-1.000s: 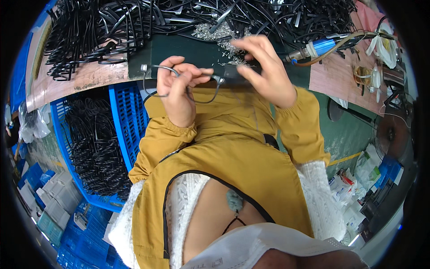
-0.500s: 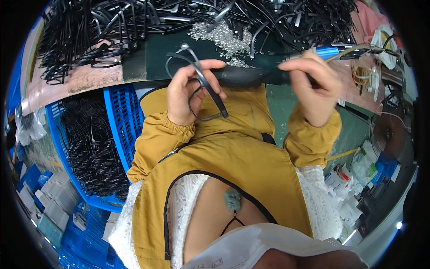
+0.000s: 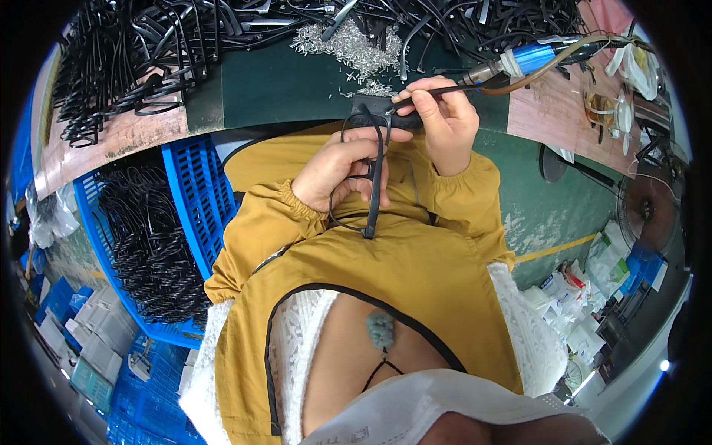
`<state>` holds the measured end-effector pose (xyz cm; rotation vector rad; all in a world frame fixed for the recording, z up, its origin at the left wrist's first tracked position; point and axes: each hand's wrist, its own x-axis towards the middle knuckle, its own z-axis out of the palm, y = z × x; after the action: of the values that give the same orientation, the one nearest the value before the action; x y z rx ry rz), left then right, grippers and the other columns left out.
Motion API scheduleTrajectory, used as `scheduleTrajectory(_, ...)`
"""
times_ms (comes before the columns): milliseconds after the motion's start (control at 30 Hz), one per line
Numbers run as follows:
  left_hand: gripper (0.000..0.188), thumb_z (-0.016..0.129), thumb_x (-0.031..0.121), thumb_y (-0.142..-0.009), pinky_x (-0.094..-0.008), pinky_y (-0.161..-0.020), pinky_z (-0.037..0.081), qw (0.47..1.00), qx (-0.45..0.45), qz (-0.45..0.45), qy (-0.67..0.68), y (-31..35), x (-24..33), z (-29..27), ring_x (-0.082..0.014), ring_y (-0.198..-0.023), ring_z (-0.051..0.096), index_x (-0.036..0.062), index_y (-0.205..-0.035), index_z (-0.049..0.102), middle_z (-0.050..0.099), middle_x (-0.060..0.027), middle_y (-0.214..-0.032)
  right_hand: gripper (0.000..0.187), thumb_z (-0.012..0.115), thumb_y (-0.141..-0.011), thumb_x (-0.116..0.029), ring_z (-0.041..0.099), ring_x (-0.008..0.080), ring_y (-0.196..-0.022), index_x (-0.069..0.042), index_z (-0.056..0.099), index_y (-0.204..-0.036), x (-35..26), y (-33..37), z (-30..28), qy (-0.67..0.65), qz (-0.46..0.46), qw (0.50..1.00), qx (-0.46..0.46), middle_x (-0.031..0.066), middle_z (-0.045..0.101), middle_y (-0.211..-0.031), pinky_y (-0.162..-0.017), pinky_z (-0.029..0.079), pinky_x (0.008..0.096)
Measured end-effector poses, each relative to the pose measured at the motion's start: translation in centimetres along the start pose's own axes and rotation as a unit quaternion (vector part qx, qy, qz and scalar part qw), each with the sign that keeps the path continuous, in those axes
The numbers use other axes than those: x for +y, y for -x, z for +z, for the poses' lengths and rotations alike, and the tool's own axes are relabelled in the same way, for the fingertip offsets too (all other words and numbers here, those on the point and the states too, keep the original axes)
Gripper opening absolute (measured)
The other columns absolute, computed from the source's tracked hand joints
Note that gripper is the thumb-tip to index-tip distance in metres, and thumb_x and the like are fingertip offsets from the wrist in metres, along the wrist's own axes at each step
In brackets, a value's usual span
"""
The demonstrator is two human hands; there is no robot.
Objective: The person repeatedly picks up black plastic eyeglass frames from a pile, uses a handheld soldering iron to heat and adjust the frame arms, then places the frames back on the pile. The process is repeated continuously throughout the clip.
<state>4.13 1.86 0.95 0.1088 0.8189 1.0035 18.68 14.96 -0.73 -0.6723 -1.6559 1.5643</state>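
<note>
My left hand is closed around a black eyeglass frame over my lap. One dark temple arm hangs from the frame and points down toward me. My right hand pinches a second, loose-looking black temple. The near end of that temple meets the frame's upper corner, by a small dark block at the table edge. Whether the two parts are joined I cannot tell. Just beyond the fingers lies a heap of small silvery screw-like pieces.
A blue powered screwdriver with a cable lies to the right. Black eyeglass frames pile up at the far left, loose temples at the far right. A blue basket full of dark frames stands left of me. A fan is at right.
My right hand has moved left, bringing the temple to the frame. My left hand has shifted slightly right and down, and the frame has turned with it.
</note>
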Motion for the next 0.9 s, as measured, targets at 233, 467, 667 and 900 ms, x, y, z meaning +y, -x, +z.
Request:
scheduleTrajectory(233,0.043,0.044,0.01,-0.095,-0.0288,-0.048,0.053,0.999,0.038,0.001,0.003,0.1,0.9,1.3,-0.02,-0.052,0.065,-0.0047,-0.132,0.061,0.066,-0.0115,-0.068,0.009,0.062,-0.099,0.001,0.069,0.0156,-0.08,0.008,0.068,-0.101,-0.4,-1.2,-0.2,0.203,-0.119,0.968,-0.089,0.0125,0.069,-0.095,-0.067,0.056,0.025)
scheduleTrajectory(467,0.04,0.046,0.009,-0.096,-0.0317,-0.05,0.054,0.999,0.031,0.01,0.021,0.3,1.2,1.7,-0.0164,-0.044,0.053,-0.0063,-0.129,0.062,0.064,-0.011,-0.066,0.011,0.068,-0.091,0.0,0.068,0.0258,-0.075,0.005,0.069,-0.101,-0.4,-1.6,0.3,0.206,-0.101,0.969,-0.088,0.0137,0.068,-0.089,-0.066,0.055,0.0334)
scheduleTrajectory(667,0.06,0.054,0.024,-0.1,-0.0298,-0.062,0.057,0.987,0.012,0.153,-0.037,0.3,2.2,1.2,-0.0218,-0.064,0.07,-0.0027,-0.152,0.041,0.07,-0.0135,-0.083,0.012,0.059,-0.098,0.0,0.069,0.0242,-0.083,0.005,0.067,-0.105,-4.2,-0.5,-2.9,0.132,-0.316,0.93,0.13,0.0161,0.071,-0.094,-0.075,0.055,0.0329)
scheduleTrajectory(900,0.065,0.053,0.03,-0.102,-0.0268,-0.062,0.056,0.98,0.021,0.189,-0.052,-0.5,2.5,1.3,-0.0192,-0.07,0.07,-0.0033,-0.155,0.035,0.072,-0.0136,-0.096,0.03,0.053,-0.103,-0.024,0.057,0.0197,-0.092,0.0,0.059,-0.12,-0.9,-7.1,-9.8,-0.047,-0.126,0.947,0.292,0.0104,0.062,-0.104,-0.075,0.05,0.036)
